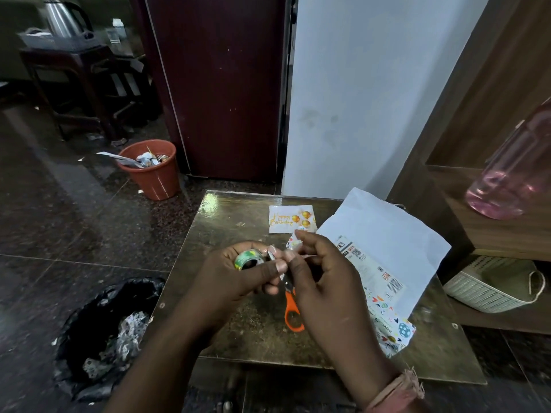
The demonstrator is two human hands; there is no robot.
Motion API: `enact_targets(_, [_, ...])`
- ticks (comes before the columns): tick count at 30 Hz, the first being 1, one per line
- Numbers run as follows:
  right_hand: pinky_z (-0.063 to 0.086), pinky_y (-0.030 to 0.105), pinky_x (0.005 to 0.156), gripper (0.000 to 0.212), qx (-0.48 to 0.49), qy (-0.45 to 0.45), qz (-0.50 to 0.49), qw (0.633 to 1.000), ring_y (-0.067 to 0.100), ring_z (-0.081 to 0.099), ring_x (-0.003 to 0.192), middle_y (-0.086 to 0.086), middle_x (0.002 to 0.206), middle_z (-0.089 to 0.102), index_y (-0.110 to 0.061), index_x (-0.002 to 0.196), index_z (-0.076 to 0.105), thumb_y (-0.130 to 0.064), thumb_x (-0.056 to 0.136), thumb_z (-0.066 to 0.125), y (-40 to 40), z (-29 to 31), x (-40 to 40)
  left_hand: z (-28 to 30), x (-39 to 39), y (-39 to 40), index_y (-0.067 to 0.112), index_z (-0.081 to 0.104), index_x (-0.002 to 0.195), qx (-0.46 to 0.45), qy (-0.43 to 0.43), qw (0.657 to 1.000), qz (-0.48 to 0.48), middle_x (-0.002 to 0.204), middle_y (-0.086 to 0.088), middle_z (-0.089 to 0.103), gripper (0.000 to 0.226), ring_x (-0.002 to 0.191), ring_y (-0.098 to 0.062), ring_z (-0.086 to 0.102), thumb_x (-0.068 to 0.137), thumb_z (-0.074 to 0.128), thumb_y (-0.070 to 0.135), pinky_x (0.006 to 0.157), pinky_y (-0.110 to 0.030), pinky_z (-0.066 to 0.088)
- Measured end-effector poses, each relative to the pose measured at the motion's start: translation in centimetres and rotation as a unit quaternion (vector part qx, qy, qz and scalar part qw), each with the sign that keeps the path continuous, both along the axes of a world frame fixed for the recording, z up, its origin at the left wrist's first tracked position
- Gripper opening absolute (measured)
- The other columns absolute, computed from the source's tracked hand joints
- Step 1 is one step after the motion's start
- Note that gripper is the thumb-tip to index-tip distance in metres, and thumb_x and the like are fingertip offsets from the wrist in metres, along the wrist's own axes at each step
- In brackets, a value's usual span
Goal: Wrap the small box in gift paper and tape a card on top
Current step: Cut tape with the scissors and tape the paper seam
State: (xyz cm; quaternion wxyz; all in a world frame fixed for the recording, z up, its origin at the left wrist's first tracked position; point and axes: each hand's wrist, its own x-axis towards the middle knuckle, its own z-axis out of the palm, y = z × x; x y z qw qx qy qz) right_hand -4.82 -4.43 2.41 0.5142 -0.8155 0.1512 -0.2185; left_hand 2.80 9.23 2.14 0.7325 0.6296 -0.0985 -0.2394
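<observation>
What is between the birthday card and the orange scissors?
In the head view, the right hand and a wrapped box corner lie between the card and the scissors.

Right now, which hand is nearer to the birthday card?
Right. The right hand has its fingertips just below the birthday card; the left hand, gripping the tape roll, sits farther down and leftward.

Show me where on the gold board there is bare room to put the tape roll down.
The board's left strip, between its left edge and the hands, is bare, as is the far-left corner beside the birthday card. The near edge below the scissors is free too. The right side is crowded: the gift paper covers most of it.
</observation>
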Motion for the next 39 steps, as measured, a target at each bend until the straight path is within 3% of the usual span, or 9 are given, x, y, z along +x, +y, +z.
enact_targets(2, [0.058,0.038,0.084,0.011,0.046,0.0,0.003,0.999,0.003,0.071,0.091,-0.013,0.093,0.074,-0.028,0.104,0.07,-0.022,0.096,0.069,-0.3,0.2,0.1,0.2,-0.2,-0.1,0.005,0.078,0.089,0.013,-0.01,1.0,-0.005,0.073,-0.018,0.07,0.022,0.06,-0.02,0.064,0.07,0.083,0.013,0.056,-0.023,0.053])
enact_targets(5, [0.058,0.036,0.073,0.014,0.083,-0.006,0.012,0.996,0.006,0.07,0.077,-0.007,0.08,0.074,-0.022,0.085,0.068,-0.012,0.095,0.069,-0.6,0.4,0.2,0.2,-0.2,0.0,0.005,0.079,0.092,0.028,-0.016,0.999,-0.002,0.075,-0.019,0.072,0.023,0.062,-0.021,0.066,0.071,0.083,0.014,0.058,-0.024,0.055])
enact_targets(9, [0.049,0.019,0.06,0.016,0.136,-0.047,0.001,0.99,0.011,0.061,0.06,0.003,0.072,0.068,-0.016,0.083,0.066,-0.006,0.096,0.063,-0.9,1.2,0.1,0.1,-0.1,0.0,0.006,0.08,0.094,0.035,-0.014,0.999,0.014,0.077,-0.021,0.073,0.026,0.063,-0.022,0.067,0.069,0.084,0.015,0.059,-0.024,0.056])
enact_targets(14, [0.051,0.027,0.056,0.008,0.166,-0.128,-0.086,0.974,0.017,0.06,0.057,0.009,0.073,0.07,-0.011,0.088,0.071,-0.006,0.094,0.069,-4.2,2.7,0.0,0.0,0.0,0.2,0.003,0.079,0.095,0.037,-0.007,0.999,0.039,0.072,-0.018,0.07,0.028,0.063,-0.024,0.066,0.069,0.083,0.012,0.06,-0.025,0.058])
enact_targets(18, [0.052,0.024,0.054,0.01,0.108,-0.129,-0.193,0.967,0.008,0.061,0.057,0.007,0.084,0.072,-0.014,0.094,0.07,-0.005,0.095,0.066,-9.6,3.1,-1.1,-0.1,0.1,0.2,0.001,0.078,0.094,0.036,-0.003,0.998,0.051,0.071,-0.016,0.07,0.028,0.06,-0.023,0.065,0.068,0.083,0.012,0.057,-0.023,0.058])
enact_targets(22, [0.056,0.038,0.073,0.012,-0.044,0.054,-0.235,0.97,0.019,0.069,0.073,0.002,0.084,0.074,-0.018,0.085,0.072,-0.009,0.091,0.066,-14.6,1.5,-3.3,0.0,0.1,0.2,0.0,0.076,0.096,0.04,-0.005,0.997,0.063,0.068,-0.015,0.069,0.029,0.056,-0.02,0.064,0.07,0.082,0.012,0.051,-0.019,0.052])
enact_targets(25, [0.05,0.033,0.069,0.017,-0.051,0.206,-0.18,0.96,0.024,0.067,0.069,0.004,0.073,0.073,-0.016,0.075,0.072,-0.003,0.086,0.071,-16.2,0.8,-4.6,0.0,0.0,0.0,-0.001,0.076,0.097,0.041,-0.002,0.997,0.062,0.068,-0.016,0.067,0.021,0.056,-0.019,0.063,0.077,0.08,0.006,0.05,-0.018,0.051])
enact_targets(34, [0.06,0.047,0.067,0.014,-0.084,0.396,-0.11,0.908,0.027,0.067,0.06,0.006,0.056,0.07,-0.009,0.071,0.071,0.003,0.078,0.067,-16.8,1.4,-5.3,-0.1,0.1,0.2,0.0,0.076,0.099,0.048,0.001,0.997,0.066,0.07,-0.018,0.068,0.026,0.058,-0.021,0.063,0.075,0.081,0.009,0.052,-0.019,0.052])
enact_targets(39, [0.049,0.032,0.053,0.008,-0.074,0.438,-0.062,0.894,0.022,0.063,0.051,0.015,0.062,0.072,0.0,0.084,0.067,0.008,0.08,0.064,-16.6,1.5,-5.6,-0.1,0.0,0.1,0.0,0.076,0.099,0.056,0.004,0.997,0.061,0.072,-0.018,0.069,0.034,0.06,-0.022,0.064,0.069,0.082,0.015,0.052,-0.019,0.052])
